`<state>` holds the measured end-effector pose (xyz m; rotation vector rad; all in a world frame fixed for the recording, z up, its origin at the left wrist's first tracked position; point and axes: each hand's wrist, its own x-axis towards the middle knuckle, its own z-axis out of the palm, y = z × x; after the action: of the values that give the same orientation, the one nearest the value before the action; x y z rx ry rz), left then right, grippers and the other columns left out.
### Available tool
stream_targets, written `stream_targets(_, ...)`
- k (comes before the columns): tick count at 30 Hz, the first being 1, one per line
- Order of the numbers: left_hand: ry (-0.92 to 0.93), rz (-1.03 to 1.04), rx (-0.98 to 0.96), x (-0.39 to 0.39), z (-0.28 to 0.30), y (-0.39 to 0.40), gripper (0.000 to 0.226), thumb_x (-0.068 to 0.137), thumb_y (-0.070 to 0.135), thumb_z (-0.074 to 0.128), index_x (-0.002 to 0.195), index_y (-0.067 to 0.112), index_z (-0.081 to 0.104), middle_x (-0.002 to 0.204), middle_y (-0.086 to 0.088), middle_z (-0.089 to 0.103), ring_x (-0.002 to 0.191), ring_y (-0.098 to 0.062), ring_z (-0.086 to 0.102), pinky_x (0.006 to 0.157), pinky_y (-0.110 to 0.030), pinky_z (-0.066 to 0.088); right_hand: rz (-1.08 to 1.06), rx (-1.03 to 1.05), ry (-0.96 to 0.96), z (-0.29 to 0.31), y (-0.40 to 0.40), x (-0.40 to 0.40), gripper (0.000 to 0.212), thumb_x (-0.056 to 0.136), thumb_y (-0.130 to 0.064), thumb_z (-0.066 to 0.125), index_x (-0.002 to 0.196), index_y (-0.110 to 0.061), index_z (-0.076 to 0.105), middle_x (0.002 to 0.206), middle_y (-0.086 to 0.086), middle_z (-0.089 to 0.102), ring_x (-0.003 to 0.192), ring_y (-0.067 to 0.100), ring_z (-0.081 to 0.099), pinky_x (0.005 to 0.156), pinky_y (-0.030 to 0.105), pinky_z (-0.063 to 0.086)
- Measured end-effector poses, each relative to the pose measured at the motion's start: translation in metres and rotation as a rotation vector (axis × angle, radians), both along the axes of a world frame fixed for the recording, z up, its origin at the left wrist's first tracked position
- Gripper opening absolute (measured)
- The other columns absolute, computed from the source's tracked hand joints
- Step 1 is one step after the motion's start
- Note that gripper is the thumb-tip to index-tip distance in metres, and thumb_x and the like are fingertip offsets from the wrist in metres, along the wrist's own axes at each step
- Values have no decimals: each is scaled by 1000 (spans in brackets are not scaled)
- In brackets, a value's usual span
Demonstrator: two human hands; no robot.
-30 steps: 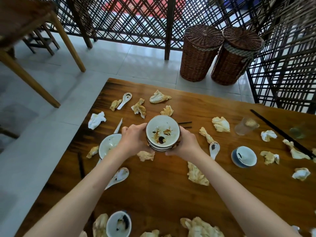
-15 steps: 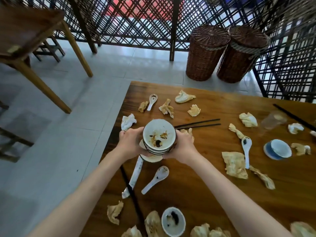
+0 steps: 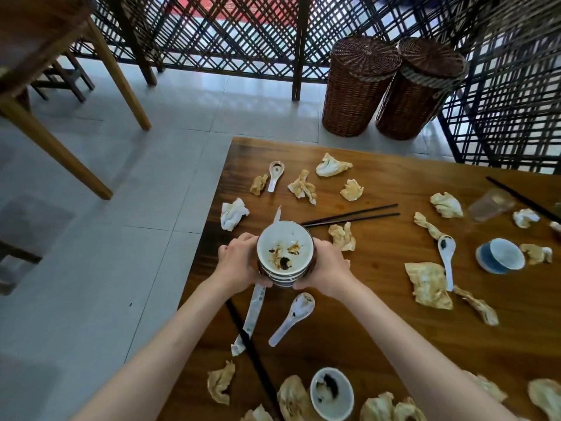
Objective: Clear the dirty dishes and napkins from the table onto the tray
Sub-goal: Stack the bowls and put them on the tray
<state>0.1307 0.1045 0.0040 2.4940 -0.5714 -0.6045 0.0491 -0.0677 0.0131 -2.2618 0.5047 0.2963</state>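
A stack of dirty white bowls (image 3: 284,253) with sauce stains in the top one is held above the wooden table (image 3: 379,335), near its left edge. My left hand (image 3: 239,262) grips the stack's left side and my right hand (image 3: 326,265) grips its right side. Crumpled stained napkins (image 3: 429,284) lie scattered over the table. White spoons (image 3: 293,317) (image 3: 446,256), a pair of dark chopsticks (image 3: 352,217), a small blue-and-white cup (image 3: 501,256) and another dirty bowl (image 3: 331,396) also rest on the table. No tray is in view.
Two wicker baskets (image 3: 358,86) stand on the tiled floor beyond the table, against a dark lattice screen (image 3: 243,34). A wooden table and stool (image 3: 51,71) stand at the far left. A clear glass (image 3: 490,205) lies at the right.
The view has swung left, so the table has shifted right in the frame. The stack of bowls stays in both hands and now hangs nearer the table's left edge.
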Motion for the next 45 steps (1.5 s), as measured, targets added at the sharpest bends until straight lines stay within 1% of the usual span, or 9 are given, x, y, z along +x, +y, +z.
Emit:
stream_targets(3, 38, 7, -39, -1, -5, 2, 78, 57, 30, 89, 127, 25, 54, 131, 6, 50, 123, -18, 44, 105, -44, 31, -4, -33, 8, -2, 1, -1, 77, 44, -19, 91, 112, -23, 54, 96, -7, 45, 92, 11, 40, 76, 25, 34)
stream_targets(11, 57, 19, -108, -2, -11, 4, 81, 58, 26, 89, 129, 28, 51, 127, 8, 58, 120, -15, 49, 102, -50, 37, -13, -43, -8, -14, 0, -2, 76, 42, -21, 90, 108, -22, 53, 97, -7, 42, 87, 7, 39, 61, 12, 29)
stream_targets(21, 73, 34, -145, -4, -13, 5, 67, 61, 23, 88, 121, 29, 58, 118, 9, 63, 112, -13, 53, 99, -50, 42, -11, -26, -22, -19, -2, -1, 82, 43, -22, 92, 115, -20, 53, 107, -7, 39, 95, 7, 40, 81, 23, 37)
stream_targets(30, 164, 46, -191, -7, -18, 8, 72, 64, 15, 86, 127, 30, 55, 118, 11, 61, 106, -8, 52, 82, -26, 47, -23, 4, -43, -23, -3, -6, 83, 48, -23, 89, 122, -25, 51, 106, -9, 49, 107, 12, 45, 87, 27, 39)
stream_targets(33, 243, 57, -221, -8, -20, 10, 81, 65, 13, 84, 135, 33, 48, 117, 16, 59, 104, -8, 54, 76, -18, 46, -77, 176, -15, -20, -5, -8, 95, 50, -15, 89, 133, -26, 45, 123, -6, 55, 120, 16, 46, 98, 39, 44)
stream_targets(36, 354, 109, -289, -7, -20, 12, 86, 72, 8, 79, 144, 29, 37, 133, 8, 53, 115, -14, 53, 88, -31, 53, -132, 361, 73, -15, -10, -10, 109, 56, -5, 86, 145, -28, 27, 134, -2, 46, 127, 19, 42, 96, 44, 48)
stream_targets(39, 433, 198, -288, -4, -17, 10, 71, 80, 8, 72, 141, 25, 41, 137, 3, 50, 123, -19, 50, 92, -33, 50, -189, 488, 202, -10, -18, -11, 99, 66, 0, 79, 144, -29, 26, 134, 1, 44, 111, 22, 56, 74, 32, 57)
stream_targets(42, 646, 336, -322, 1, -11, 7, 51, 91, 12, 60, 138, 22, 44, 134, 1, 53, 110, -15, 58, 83, -28, 54, -223, 664, 278, -10, -27, -10, 83, 76, 4, 70, 141, -29, 32, 134, 3, 44, 100, 19, 64, 74, 33, 58)
stream_targets(45, 767, 358, -328, 3, -8, 6, 49, 94, 11, 54, 140, 25, 40, 129, -3, 56, 95, -14, 66, 73, -26, 58, -223, 728, 323, -13, -30, -7, 77, 82, 8, 62, 141, -30, 31, 116, -1, 50, 91, 19, 69, 73, 33, 57)
